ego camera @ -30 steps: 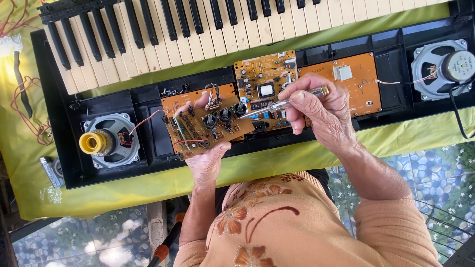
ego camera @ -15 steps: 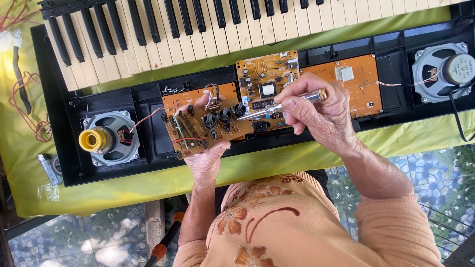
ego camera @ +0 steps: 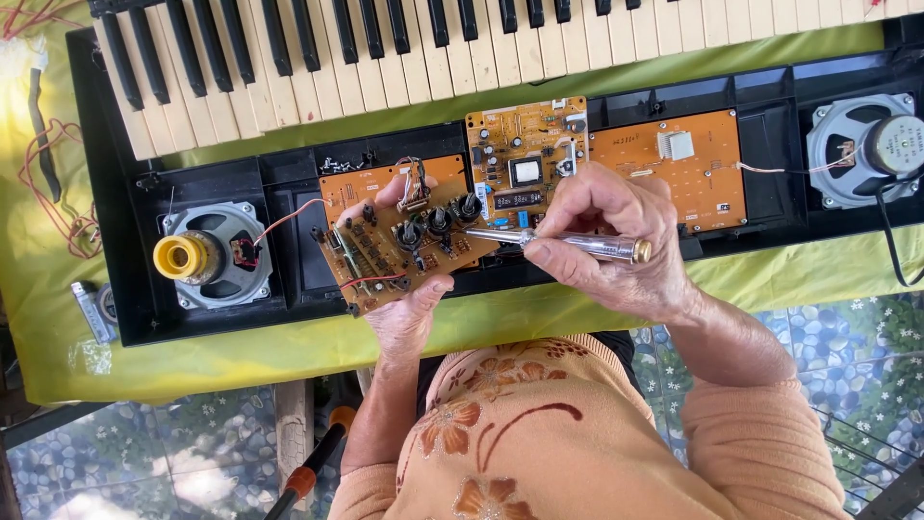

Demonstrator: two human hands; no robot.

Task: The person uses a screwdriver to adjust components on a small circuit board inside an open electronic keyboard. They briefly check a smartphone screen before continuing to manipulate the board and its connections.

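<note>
Item one, as I see it from my station: my left hand (ego camera: 409,313), palm up and fingers curled closed round the edges of a small brown rectangular circuit board (ego camera: 409,246) bearing three black round knobs and thin red wires, which it holds tilted just above the near edge of the open black plastic keyboard case (ego camera: 289,289). Item two: my right hand (ego camera: 616,241), closed in a pen grip on a slim silver metal tool with a brass-coloured end cap (ego camera: 568,243), whose point touches the held board just right of the knobs. Item three: a taller orange circuit board with a square black component (ego camera: 525,159), seated in the case just beyond both hands. Item four: a wide orange circuit board with a small white square part (ego camera: 669,169), seated to the right. Item five: a round grey speaker with a yellow centre (ego camera: 205,255), at the left end of the case. Item six: a second round grey speaker (ego camera: 861,144), at the far right end. Item seven: a row of cream and black piano keys (ego camera: 481,39), along the far side. Item eight: a yellow-green cloth (ego camera: 770,274) under the case.
</note>
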